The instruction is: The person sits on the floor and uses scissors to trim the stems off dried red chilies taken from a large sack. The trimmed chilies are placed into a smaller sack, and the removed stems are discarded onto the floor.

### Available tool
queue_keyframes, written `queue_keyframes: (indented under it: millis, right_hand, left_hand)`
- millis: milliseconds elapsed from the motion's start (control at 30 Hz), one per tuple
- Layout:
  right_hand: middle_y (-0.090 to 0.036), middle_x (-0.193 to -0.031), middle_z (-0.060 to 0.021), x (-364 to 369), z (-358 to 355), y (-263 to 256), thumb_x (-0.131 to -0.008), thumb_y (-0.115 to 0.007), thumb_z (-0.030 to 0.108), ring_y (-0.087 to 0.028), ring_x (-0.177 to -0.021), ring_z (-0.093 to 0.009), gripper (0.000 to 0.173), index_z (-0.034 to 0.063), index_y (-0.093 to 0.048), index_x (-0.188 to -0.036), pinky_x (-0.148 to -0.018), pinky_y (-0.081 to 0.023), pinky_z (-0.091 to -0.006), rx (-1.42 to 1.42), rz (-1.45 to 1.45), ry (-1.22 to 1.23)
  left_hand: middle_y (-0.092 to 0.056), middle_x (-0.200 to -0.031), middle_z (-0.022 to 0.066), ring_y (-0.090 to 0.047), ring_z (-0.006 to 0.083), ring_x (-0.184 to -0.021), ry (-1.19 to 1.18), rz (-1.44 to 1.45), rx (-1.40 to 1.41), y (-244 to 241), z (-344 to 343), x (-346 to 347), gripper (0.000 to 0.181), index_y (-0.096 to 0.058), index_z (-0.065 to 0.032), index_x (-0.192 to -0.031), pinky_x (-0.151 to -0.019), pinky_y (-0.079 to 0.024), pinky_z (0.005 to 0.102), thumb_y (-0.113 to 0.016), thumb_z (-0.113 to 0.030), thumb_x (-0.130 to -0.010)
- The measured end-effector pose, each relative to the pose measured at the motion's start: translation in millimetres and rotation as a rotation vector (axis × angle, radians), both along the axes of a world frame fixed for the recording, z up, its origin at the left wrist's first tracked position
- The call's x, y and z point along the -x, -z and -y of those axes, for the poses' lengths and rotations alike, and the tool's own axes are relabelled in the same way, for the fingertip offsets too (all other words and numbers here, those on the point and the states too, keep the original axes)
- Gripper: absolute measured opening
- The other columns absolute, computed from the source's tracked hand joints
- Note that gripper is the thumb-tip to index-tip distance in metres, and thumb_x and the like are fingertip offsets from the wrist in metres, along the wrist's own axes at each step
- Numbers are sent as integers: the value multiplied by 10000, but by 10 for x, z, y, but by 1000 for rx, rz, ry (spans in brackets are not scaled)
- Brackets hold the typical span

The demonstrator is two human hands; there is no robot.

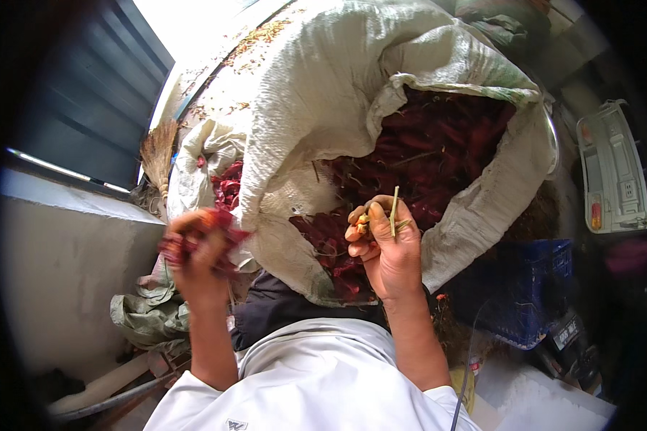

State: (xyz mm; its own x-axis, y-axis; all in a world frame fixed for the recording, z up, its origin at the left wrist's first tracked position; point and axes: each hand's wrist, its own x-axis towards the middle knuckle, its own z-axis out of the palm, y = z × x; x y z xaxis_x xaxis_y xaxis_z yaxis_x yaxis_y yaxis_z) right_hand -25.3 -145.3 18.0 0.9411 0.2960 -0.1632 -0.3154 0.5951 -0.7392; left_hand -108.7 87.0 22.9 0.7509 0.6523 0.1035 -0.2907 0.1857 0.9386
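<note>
A large white woven sack lies open before me, its rim rolled back around a heap of dried red chillies. Over the sack's near part, my right hand pinches pale chilli stems between thumb and curled fingers; an orange chilli cap shows at its fingertips. My left hand, blurred, grips several dried red chilli pods to the left of the big sack. Just beyond it stands a smaller white sack with more red pods inside.
A straw broom leans by a dark metal door at left. Below it are a low plastered wall and a crumpled greenish sack. A blue plastic crate sits at right. A thin cable runs beside my right arm.
</note>
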Motion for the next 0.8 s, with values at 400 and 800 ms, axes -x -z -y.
queue_keyframes:
  millis: [400,800]
  right_hand:
    - [-646,-941,-81,67,331,-152,-1026,-569,160,-685,-775,-145,133,41,-557,-1083,-654,-623,-269,32,-131,150]
    - [-558,-705,19,165,507,48,-1014,-618,203,-553,-595,-61,144,68,-587,-977,-518,-454,-211,170,8,155]
  left_hand:
    - [-691,-880,91,-636,215,-713,94,112,-1192,-199,408,-461,283,-673,-16,-1044,-682,-518,330,-699,80,-780]
    - [-660,-985,154,-667,320,-886,494,-219,-1389,329,788,-1236,284,-707,-54,-995,-724,-544,380,-641,58,-742]
